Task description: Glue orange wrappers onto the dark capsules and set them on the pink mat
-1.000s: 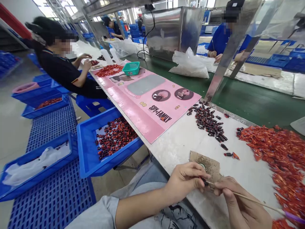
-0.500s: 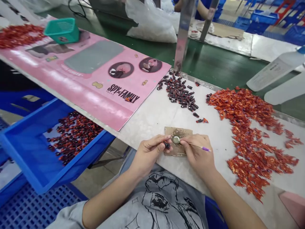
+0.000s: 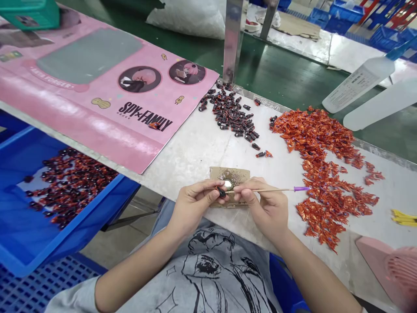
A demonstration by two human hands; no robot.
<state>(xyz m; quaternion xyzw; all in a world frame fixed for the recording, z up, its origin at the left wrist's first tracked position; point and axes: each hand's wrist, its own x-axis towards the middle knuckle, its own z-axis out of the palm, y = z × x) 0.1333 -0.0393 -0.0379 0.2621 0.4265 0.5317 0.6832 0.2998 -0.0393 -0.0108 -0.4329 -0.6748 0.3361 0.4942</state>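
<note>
Between the thumb and fingers of my left hand is a small black-and-orange plastic piece. My right hand pinches a thin wooden stick with a purple end; its tip points left and meets or nearly meets the piece. Under both hands lies a square of brown cardboard, stained with dark specks, bearing a small round shiny cap. Beyond it, several black pieces lie in a loose pile. To the right spreads a heap of orange, pointed pieces.
A blue bin at the lower left holds many black-and-orange pieces. A pink printed sheet covers the table's left, with a green basket on it. A metal post and white bottles stand behind; yellow clips lie at right.
The stick has swung from the round cap to the piece in my left hand, now lying nearly level. The camera view has shifted, so the table things appear farther left and higher.
</note>
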